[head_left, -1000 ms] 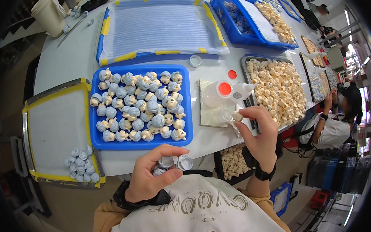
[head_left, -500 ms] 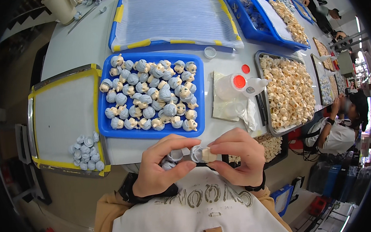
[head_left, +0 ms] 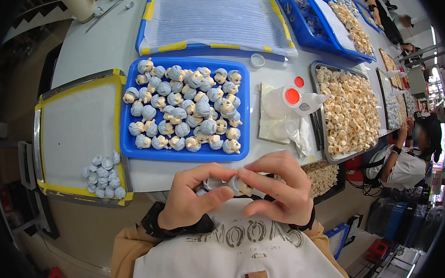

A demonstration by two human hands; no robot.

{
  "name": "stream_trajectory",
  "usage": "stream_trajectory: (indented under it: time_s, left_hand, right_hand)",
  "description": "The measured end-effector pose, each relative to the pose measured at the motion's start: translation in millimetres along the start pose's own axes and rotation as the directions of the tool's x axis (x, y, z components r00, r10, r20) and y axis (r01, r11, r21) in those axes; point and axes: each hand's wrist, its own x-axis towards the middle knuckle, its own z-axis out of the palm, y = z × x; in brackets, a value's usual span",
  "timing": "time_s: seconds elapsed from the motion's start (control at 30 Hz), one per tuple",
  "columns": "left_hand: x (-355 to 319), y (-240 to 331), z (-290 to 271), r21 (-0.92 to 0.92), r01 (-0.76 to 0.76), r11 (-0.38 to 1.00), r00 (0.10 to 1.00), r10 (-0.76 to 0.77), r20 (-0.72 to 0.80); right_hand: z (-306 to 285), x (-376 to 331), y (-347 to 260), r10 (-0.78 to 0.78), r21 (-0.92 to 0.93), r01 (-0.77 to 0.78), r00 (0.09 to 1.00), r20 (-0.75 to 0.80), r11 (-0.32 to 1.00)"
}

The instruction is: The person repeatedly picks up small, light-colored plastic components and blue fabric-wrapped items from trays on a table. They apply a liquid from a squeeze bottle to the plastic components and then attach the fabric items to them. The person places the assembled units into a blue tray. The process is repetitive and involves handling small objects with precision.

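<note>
My left hand (head_left: 191, 196) is closed, its thumb and forefinger pinching a pale blue doll hair piece (head_left: 233, 185) at its edge. More blue hair pieces (head_left: 212, 183) sit in the curl of that hand's fingers. My right hand (head_left: 285, 188) closes its fingertips on a small cream doll face piece (head_left: 244, 189), which touches the hair piece; fingers cover part of both. Just beyond my hands lies a blue tray (head_left: 183, 156) with many doll heads (head_left: 200, 107) in it, cream faces with blue hair. Loose blue hair pieces (head_left: 102, 178) are heaped on a yellow-taped frame (head_left: 79, 127) at left.
A metal tray (head_left: 317, 90) of cream face pieces stands at right, beside plastic bottles (head_left: 283, 100) and a crumpled tissue (head_left: 300, 139). Farther back are a paper-lined tray (head_left: 215, 22) and a blue bin (head_left: 305, 27). A co-worker (head_left: 407, 153) sits at the far right.
My right fingers have shifted up and over the joined pieces, the thumb dropping away below. The face piece is turned and more covered than before. The view has shifted slightly.
</note>
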Motion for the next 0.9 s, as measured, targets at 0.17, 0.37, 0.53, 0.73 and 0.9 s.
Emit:
stream_trajectory:
  time_s: [0.17, 0.37, 0.53, 0.73, 0.9]
  left_hand:
    - [-1, -11, -2, -0.124, -0.005, 0.992, 1.0, 0.009, 0.03]
    - [-2, -7, -6, -0.009, -0.042, 0.999, 0.999, 0.042, 0.029]
    - [-38, 24, -22, -0.101, -0.309, 0.946, 0.951, 0.308, -0.026]
    - [-11, 90, 26, -0.47, -0.349, 0.811, 0.479, 0.585, 0.654]
    - [-19, 73, 29, -0.511, -0.355, 0.783, 0.507, 0.62, 0.599]
  right_hand:
    - [19, 2, -3, -0.052, -0.166, 0.037, 0.995, -0.089, 0.985]
    - [17, 8, 2, -0.047, -0.158, 0.038, 0.998, -0.052, 0.987]
    - [-7, 24, 9, 0.038, -0.295, -0.058, 0.997, -0.072, 0.954]
    - [29, 43, 20, 0.229, -0.434, -0.173, 0.97, 0.08, 0.884]
    - [-10, 26, 2, 0.3, -0.289, -0.302, 0.953, -0.053, 0.908]
